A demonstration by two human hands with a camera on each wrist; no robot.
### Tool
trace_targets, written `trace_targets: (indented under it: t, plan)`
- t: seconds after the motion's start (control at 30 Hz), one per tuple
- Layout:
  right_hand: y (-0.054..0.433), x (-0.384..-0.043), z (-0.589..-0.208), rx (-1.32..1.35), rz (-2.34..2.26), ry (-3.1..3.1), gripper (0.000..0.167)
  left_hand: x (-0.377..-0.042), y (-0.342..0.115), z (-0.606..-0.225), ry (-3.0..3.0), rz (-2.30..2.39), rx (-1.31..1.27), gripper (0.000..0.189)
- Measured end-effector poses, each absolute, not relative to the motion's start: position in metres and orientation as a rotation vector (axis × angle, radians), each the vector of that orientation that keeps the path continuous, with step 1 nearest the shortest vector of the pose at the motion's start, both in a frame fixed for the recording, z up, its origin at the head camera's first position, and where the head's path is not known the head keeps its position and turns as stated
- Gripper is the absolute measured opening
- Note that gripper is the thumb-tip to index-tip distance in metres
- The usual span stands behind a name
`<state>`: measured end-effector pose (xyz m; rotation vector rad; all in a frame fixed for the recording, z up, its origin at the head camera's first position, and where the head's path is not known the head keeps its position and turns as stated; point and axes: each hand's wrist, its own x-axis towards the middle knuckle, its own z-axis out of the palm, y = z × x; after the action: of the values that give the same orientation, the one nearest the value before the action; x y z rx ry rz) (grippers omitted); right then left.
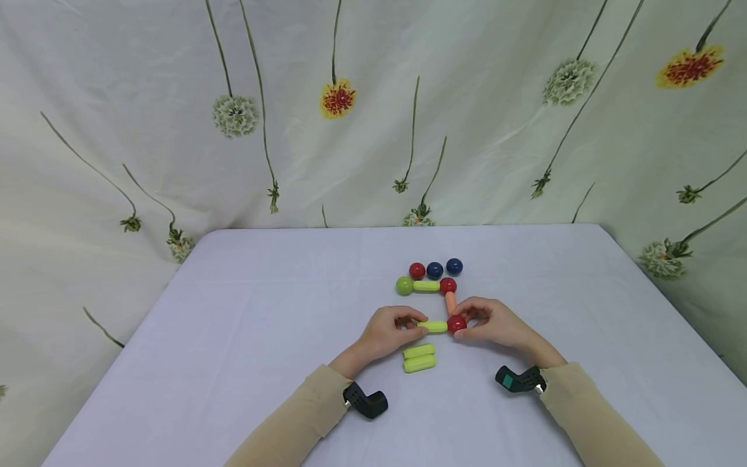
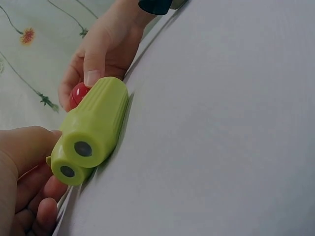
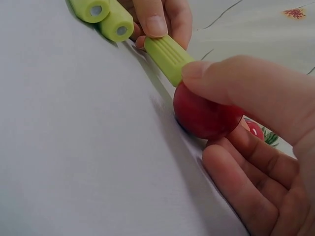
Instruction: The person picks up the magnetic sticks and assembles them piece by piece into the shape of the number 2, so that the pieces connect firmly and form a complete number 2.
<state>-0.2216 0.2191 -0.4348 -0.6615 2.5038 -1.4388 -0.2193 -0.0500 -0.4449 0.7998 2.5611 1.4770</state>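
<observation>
In the head view my left hand (image 1: 390, 332) pinches the outer end of a yellow-green magnetic rod (image 1: 433, 327). The rod's other end meets a red ball (image 1: 457, 324), which my right hand (image 1: 492, 322) holds between thumb and fingers. An orange rod (image 1: 450, 303) runs from near that ball up to a second red ball (image 1: 448, 285). From there another yellow-green rod (image 1: 426, 285) leads left to a green ball (image 1: 404, 285). The right wrist view shows my thumb pressed on the held red ball (image 3: 206, 112), with the rod (image 3: 168, 58) against it.
Two loose yellow-green rods (image 1: 419, 358) lie side by side nearer me, grey magnets in their ends in the left wrist view. Behind the joined pieces sit a loose red ball (image 1: 417, 271) and two dark blue balls (image 1: 434, 270). A white cloth covers the table (image 1: 262, 311).
</observation>
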Motion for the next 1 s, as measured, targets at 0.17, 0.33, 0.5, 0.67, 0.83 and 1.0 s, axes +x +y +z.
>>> trace_targets:
  t: [0.17, 0.33, 0.5, 0.67, 0.83, 1.0]
  plan:
    - [0.218, -0.221, -0.433, -0.664, -1.444, 2.504, 0.035, -0.22, -0.05, -0.445, 2.559, 1.48, 0.788, 0.02]
    - [0.219, -0.222, -0.434, -0.664, -1.444, 2.504, 0.035, -0.219, -0.05, -0.444, 2.553, 1.485, 0.79, 0.02]
    - [0.22, -0.222, -0.435, -0.659, -1.444, 2.513, 0.035, -0.221, -0.05, -0.446, 2.545, 1.568, 0.805, 0.019]
    - [0.219, -0.221, -0.436, -0.657, -1.448, 2.514, 0.035, -0.224, -0.051, -0.449, 2.644, 1.656, 0.762, 0.013]
    - [0.219, -0.222, -0.436, -0.664, -1.444, 2.515, 0.035, -0.231, -0.051, -0.449, 2.808, 1.779, 0.684, 0.01]
    - [0.22, -0.222, -0.435, -0.675, -1.442, 2.518, 0.035, -0.24, -0.049, -0.449, 2.93, 1.864, 0.569, 0.013]
